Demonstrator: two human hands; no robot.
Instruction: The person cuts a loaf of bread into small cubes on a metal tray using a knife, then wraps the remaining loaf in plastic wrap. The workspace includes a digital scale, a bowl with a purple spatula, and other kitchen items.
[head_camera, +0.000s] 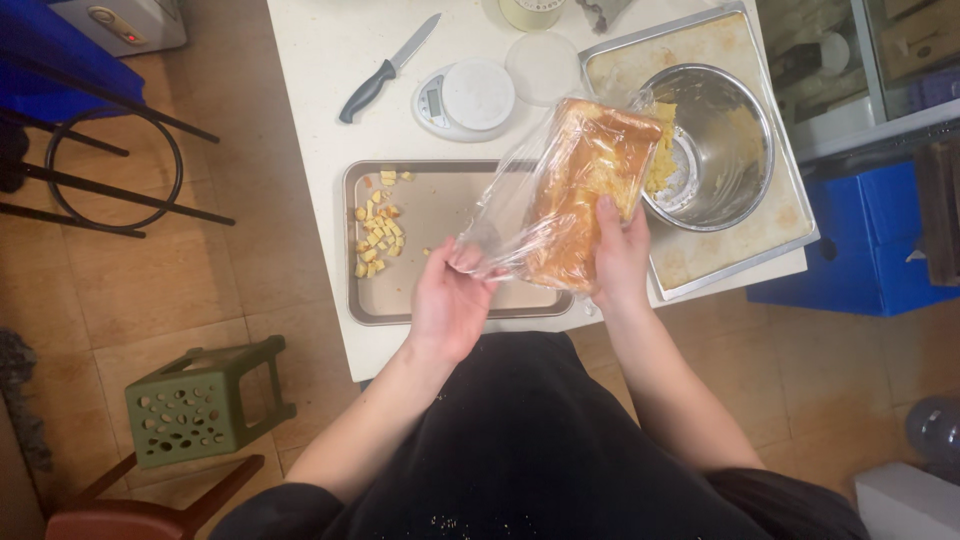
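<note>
A person in a dark apron stands at a white worktable (320, 70), holding a golden-brown loaf of bread in a clear plastic bag (585, 190) tilted above a shallow rectangular metal baking tray (362, 305). The right hand (620, 262) is wrapped around the loaf's lower end through the film, thumb up its side, while the left hand (450, 300) pinches the bag's loose open mouth between fingers and thumb. Handled well, the step seems to call for a firm hold on the loaf while the film is peeled slowly, so the soft crumb is not squashed and the bag does not tear. Small yellow bread cubes (376, 238) lie in a cluster at the tray's left end. Beyond it sit a round white digital kitchen scale (466, 99), a black-handled knife (385, 70) and a round translucent lid (542, 66). A shiny steel mixing bowl (725, 150) holding yellow crumbs rests on a larger paper-lined tray (770, 240). The bag shows no label. A green perforated plastic stool (200, 400) stands on the floor at left.
</note>
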